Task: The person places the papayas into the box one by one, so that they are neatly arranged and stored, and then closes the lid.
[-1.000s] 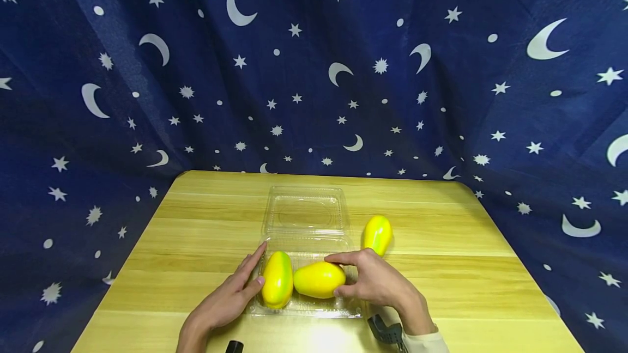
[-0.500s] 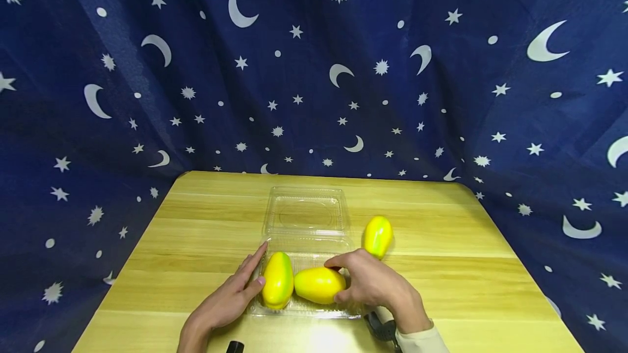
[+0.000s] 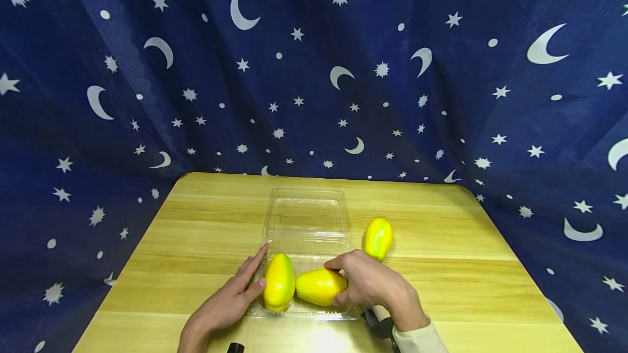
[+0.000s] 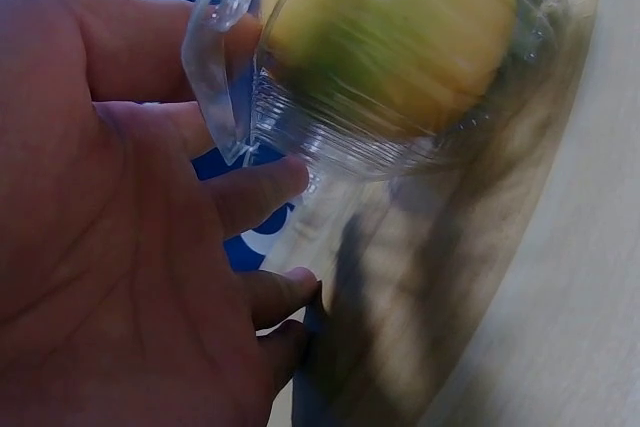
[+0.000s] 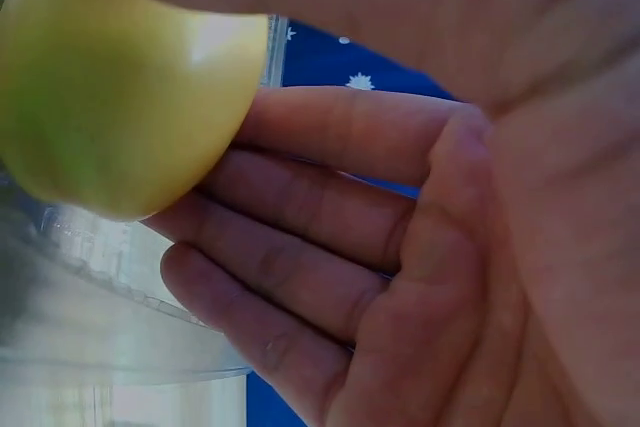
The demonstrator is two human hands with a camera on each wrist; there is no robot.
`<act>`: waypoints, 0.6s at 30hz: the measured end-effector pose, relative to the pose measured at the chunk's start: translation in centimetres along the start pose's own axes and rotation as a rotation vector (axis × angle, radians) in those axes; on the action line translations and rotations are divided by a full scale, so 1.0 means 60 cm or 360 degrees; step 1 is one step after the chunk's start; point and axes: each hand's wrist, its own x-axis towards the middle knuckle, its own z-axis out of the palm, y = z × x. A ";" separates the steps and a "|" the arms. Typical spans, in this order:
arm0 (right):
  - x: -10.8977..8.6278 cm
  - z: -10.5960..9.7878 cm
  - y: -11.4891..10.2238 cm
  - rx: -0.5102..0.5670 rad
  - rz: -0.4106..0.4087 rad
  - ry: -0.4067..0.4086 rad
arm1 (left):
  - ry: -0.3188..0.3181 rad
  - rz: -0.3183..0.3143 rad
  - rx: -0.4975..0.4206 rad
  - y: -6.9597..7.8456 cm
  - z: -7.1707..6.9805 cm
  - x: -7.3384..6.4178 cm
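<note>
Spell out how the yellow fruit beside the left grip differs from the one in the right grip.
Pose: the left fruit lies lengthwise away from the person; the held fruit lies crosswise.
Colour: in the head view, the left fruit shows a green streak, while the held fruit looks almost wholly yellow.
Hold: the right grip holds the held fruit; nothing grasps the left fruit.
Shared: both are glossy and oblong.

The right hand [image 3: 375,286] hides one end of the yellow fruit [image 3: 319,286] its fingers [image 3: 337,261] grip; the right wrist view crops it at left. A black object [image 3: 235,348], hard to name with confidence, is cut off by the head view's bottom edge.
</note>
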 end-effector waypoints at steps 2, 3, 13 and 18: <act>-0.001 -0.001 0.000 0.0006 0.0008 0.0004 | 0.0000 -0.0002 0.0003 0.000 0.001 0.000; -0.002 -0.001 0.000 0.0007 0.0005 0.0008 | 0.0000 -0.0004 0.0006 0.000 0.001 0.000; -0.016 -0.007 0.004 0.0080 0.0032 0.0086 | -0.0011 0.0007 0.0033 -0.001 0.002 -0.001; -0.033 -0.023 0.015 0.0200 0.0101 0.0109 | -0.0008 -0.0008 0.0024 0.000 0.000 -0.002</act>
